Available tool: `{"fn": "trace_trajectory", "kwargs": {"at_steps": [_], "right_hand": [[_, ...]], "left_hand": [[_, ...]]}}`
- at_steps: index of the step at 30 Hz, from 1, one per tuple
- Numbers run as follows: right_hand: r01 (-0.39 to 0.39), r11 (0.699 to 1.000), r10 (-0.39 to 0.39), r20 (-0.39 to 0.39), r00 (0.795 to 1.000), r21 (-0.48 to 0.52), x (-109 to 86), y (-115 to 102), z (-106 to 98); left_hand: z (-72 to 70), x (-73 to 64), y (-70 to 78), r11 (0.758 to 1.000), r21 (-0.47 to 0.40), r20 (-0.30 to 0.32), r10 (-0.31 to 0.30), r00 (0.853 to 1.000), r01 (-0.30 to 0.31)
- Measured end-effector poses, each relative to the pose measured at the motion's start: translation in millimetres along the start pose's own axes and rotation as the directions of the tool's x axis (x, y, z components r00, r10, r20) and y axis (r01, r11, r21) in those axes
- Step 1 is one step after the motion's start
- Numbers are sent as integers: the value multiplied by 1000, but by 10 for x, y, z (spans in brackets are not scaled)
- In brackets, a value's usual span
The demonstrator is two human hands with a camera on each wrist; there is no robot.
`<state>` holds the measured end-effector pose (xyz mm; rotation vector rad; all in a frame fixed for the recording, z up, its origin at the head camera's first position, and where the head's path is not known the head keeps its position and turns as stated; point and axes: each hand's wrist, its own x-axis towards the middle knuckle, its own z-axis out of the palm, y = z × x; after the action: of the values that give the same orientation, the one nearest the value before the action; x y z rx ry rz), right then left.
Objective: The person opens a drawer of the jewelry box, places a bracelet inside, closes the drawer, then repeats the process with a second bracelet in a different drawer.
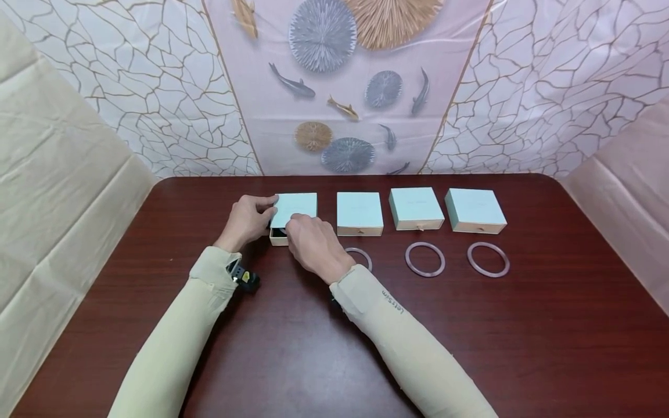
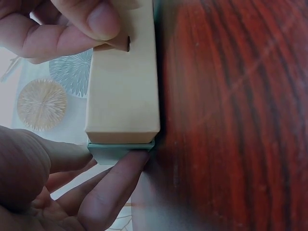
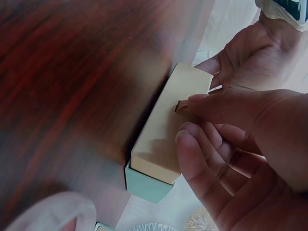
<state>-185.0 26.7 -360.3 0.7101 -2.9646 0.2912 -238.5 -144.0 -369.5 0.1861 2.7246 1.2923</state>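
At the left end of a row stands a mint-green drawer box [image 1: 295,208], its cream drawer [image 1: 278,239] pulled partway out. Something dark shows inside the gap, too small to identify. My left hand [image 1: 244,218] holds the green sleeve [image 2: 120,151] at its left side. Thumb and forefinger of my right hand [image 1: 316,245] pinch the small brown ribbon tab [image 3: 181,106] on the drawer front [image 2: 122,96]. The right hand covers the box's front right corner in the head view. Just beyond my right wrist lies a pale purple bangle [image 1: 364,255], partly hidden by the arm.
Three similar boxes continue the row rightward: one box [image 1: 359,210], a second box [image 1: 416,206], a third box [image 1: 475,208]. Before the last two lie a bangle [image 1: 442,261] and another bangle [image 1: 507,266]. A patterned cloth [image 1: 324,116] hangs behind the dark wooden table [image 1: 282,348].
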Motion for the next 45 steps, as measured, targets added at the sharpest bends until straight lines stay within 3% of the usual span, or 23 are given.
{"fn": "trace_trajectory", "kwargs": {"at_steps": [45], "right_hand": [[-2,999,4,-43,999,36,43,24,29]], "left_hand": [[8,9,-15,999,42,-33,16,999,-14]]}}
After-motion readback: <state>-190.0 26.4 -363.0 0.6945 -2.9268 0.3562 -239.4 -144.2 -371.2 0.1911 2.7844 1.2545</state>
